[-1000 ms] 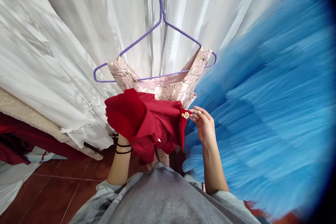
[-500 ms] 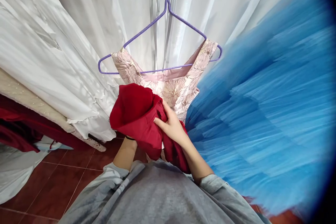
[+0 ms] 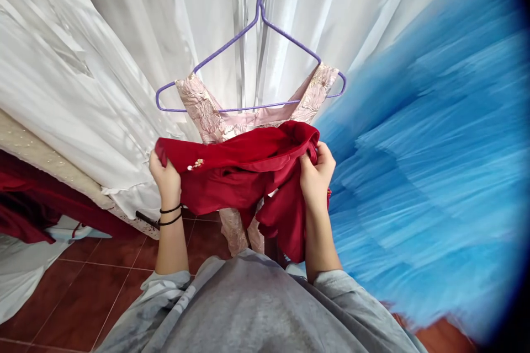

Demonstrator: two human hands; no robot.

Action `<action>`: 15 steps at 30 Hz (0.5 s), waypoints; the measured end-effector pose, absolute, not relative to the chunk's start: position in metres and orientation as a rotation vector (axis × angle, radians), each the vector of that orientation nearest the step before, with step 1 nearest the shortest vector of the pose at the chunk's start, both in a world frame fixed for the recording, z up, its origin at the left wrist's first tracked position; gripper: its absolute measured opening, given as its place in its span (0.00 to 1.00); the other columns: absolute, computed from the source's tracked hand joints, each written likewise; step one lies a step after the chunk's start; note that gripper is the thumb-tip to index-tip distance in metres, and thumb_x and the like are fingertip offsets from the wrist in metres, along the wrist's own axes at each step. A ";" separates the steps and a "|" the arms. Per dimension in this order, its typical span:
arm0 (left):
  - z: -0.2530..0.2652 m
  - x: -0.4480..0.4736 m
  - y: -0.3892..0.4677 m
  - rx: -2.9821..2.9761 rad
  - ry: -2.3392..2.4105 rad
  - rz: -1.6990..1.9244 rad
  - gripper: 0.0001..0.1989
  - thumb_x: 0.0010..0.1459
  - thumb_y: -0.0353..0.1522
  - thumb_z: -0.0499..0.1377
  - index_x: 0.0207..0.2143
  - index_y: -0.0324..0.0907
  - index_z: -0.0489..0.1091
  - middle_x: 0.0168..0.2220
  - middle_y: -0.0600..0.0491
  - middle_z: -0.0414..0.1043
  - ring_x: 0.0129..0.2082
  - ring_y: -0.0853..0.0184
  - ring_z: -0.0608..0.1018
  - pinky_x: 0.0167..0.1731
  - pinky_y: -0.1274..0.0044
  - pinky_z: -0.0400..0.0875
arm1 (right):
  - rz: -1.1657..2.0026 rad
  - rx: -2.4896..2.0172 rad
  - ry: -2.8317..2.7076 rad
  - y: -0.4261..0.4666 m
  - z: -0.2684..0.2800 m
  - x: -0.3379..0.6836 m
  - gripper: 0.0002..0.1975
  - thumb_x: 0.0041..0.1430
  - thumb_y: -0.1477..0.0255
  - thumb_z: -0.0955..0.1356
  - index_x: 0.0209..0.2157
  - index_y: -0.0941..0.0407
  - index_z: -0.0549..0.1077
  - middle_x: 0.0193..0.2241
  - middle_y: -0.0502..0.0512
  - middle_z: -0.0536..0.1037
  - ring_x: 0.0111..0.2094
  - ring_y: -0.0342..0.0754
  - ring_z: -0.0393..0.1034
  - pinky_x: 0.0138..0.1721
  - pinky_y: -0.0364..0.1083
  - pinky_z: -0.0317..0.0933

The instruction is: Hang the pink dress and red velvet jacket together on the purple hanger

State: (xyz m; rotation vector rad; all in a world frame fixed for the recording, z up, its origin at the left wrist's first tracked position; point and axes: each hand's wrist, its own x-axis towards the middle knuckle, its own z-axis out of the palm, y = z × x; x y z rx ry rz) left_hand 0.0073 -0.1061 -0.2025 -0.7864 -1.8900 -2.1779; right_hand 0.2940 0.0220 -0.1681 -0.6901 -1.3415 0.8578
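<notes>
A red velvet garment (image 3: 232,157) with a smooth red lining stretches between my two hands; its exact kind is hard to make out. My left hand (image 3: 165,176) pinches its left end, close to a small pearl-and-gold ornament (image 3: 196,165). Gripping the bunched right end is my right hand (image 3: 317,174), thumb on the near side. Right behind the red cloth, a pink and gold floral dress (image 3: 202,107) hangs by its straps from a purple hanger (image 3: 226,47). The red cloth covers most of its bodice.
White curtains (image 3: 136,27) hang behind and to the left. A full blue tulle skirt (image 3: 422,171) fills the right side. At the left are a glittery cream fabric (image 3: 45,146) and dark red cloth (image 3: 66,193), above a red tiled floor (image 3: 86,292).
My left hand has come out from behind the red garment and moved left. My right hand has shifted right and up. The garment is now spread sideways, showing the ornament.
</notes>
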 end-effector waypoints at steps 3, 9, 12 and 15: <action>-0.198 0.041 -0.111 -0.992 -1.931 -1.674 0.35 0.50 0.21 0.59 0.62 0.33 0.57 0.63 0.34 0.58 0.65 0.51 0.61 0.67 0.56 0.52 | 0.897 -0.656 -1.280 0.021 -0.167 0.289 0.08 0.53 0.68 0.69 0.34 0.56 0.72 0.32 0.48 0.75 0.33 0.43 0.66 0.42 0.43 0.63; -0.199 0.139 -0.106 -1.753 -1.504 -1.475 0.30 0.58 0.37 0.60 0.62 0.40 0.59 0.56 0.40 0.67 0.58 0.53 0.70 0.60 0.60 0.66 | 0.973 -0.620 -1.271 0.013 -0.171 0.276 0.06 0.52 0.69 0.69 0.32 0.56 0.73 0.29 0.47 0.73 0.31 0.41 0.65 0.37 0.42 0.60; -0.200 0.145 -0.102 -1.760 -1.791 -1.344 0.21 0.60 0.37 0.61 0.54 0.40 0.67 0.49 0.42 0.74 0.50 0.56 0.77 0.52 0.66 0.71 | 1.000 -0.621 -1.254 0.011 -0.171 0.283 0.08 0.52 0.68 0.70 0.33 0.56 0.73 0.29 0.47 0.74 0.31 0.41 0.65 0.38 0.42 0.61; -0.193 0.124 -0.103 -1.788 -2.122 -1.340 0.09 0.63 0.30 0.55 0.43 0.41 0.73 0.40 0.47 0.78 0.40 0.59 0.79 0.42 0.69 0.72 | 0.977 -0.658 -1.217 0.014 -0.171 0.295 0.09 0.50 0.67 0.71 0.33 0.56 0.73 0.31 0.48 0.75 0.32 0.41 0.66 0.40 0.42 0.62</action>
